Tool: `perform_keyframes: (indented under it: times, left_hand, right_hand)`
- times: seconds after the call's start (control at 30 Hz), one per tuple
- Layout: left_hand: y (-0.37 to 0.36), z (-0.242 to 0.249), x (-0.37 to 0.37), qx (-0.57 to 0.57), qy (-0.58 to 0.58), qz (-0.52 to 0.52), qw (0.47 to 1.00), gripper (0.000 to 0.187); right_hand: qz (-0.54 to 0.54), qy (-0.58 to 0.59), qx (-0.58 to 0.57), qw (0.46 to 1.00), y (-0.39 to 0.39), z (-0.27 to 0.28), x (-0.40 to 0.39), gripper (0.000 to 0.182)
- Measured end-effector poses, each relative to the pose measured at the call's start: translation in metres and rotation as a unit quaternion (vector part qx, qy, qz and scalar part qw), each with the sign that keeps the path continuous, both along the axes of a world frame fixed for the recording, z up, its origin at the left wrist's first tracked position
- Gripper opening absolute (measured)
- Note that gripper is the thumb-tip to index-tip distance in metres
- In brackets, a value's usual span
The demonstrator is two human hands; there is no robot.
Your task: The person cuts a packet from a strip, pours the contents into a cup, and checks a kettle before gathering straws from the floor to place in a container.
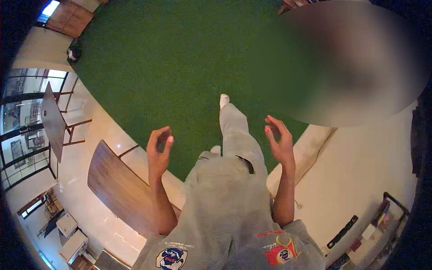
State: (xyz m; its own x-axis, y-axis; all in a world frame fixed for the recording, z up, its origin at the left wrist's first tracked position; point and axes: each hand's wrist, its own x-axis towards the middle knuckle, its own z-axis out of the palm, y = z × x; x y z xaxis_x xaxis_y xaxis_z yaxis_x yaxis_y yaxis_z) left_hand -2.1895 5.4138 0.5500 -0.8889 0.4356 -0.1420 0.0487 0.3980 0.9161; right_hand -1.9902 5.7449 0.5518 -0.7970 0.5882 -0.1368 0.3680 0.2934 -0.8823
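Note:
My left hand (159,149) is raised in front of me on the left, its fingers curved and a gap between thumb and fingertips. Nothing is in it. My right hand (281,143) is held up on the other side in a similar curve, thumb apart from the fingers, holding nothing. Between and beyond the hands are my light grey trousers (238,135) and a foot in a white sock (224,100) on the green carpet (180,67). Neither hand touches anything.
A long wooden table (119,184) stands on the left below the carpet's edge, with another table (54,121) farther left by the windows. Boxy white items (67,225) are at lower left. A shelf with objects (371,234) is at lower right. The upper right is blurred.

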Motion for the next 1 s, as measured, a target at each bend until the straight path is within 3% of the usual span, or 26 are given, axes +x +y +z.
perform_keyframes:
  times: [0.13,0.23,0.37,0.47,0.53,0.63,0.83,0.93,1.0]
  left_hand:
    - [0.067,-0.021,-0.06,0.014,-0.022,0.009,1.0,0.03]
    - [0.119,-0.058,-0.092,0.008,-0.12,0.026,0.992,0.031]
    - [0.174,-0.115,-0.121,-0.031,-0.224,-0.034,0.974,0.032]
    - [0.225,-0.146,-0.169,-0.07,-0.223,-0.091,0.968,0.031]
    - [0.257,-0.151,-0.193,-0.099,-0.226,-0.152,0.957,0.03]
    - [0.296,-0.2,-0.245,-0.107,-0.183,-0.236,0.948,0.028]
    - [0.395,-0.292,-0.392,-0.099,-0.174,-0.401,0.894,0.029]
    - [0.455,-0.295,-0.471,-0.304,-0.107,-0.508,0.798,0.031]
    - [0.475,-0.303,-0.509,-0.342,-0.111,-0.533,0.766,0.031]
  right_hand:
    - [0.017,-0.003,-0.001,1.0,0.064,-0.019,-0.087,0.037]
    - [0.045,0.003,0.008,0.999,0.118,-0.004,-0.158,0.037]
    - [0.101,0.006,0.061,0.993,0.181,0.008,-0.241,0.038]
    - [0.14,0.001,0.127,0.982,0.222,0.015,-0.313,0.037]
    - [0.151,0.007,0.113,0.982,0.242,0.02,-0.356,0.036]
    - [0.168,0.029,0.121,0.978,0.264,0.003,-0.422,0.034]
    - [0.171,-0.012,0.107,0.979,0.311,-0.004,-0.544,0.034]
    - [0.164,-0.012,0.123,0.979,0.354,-0.005,-0.601,0.034]
    - [0.152,-0.019,0.124,0.98,0.373,0.005,-0.636,0.034]
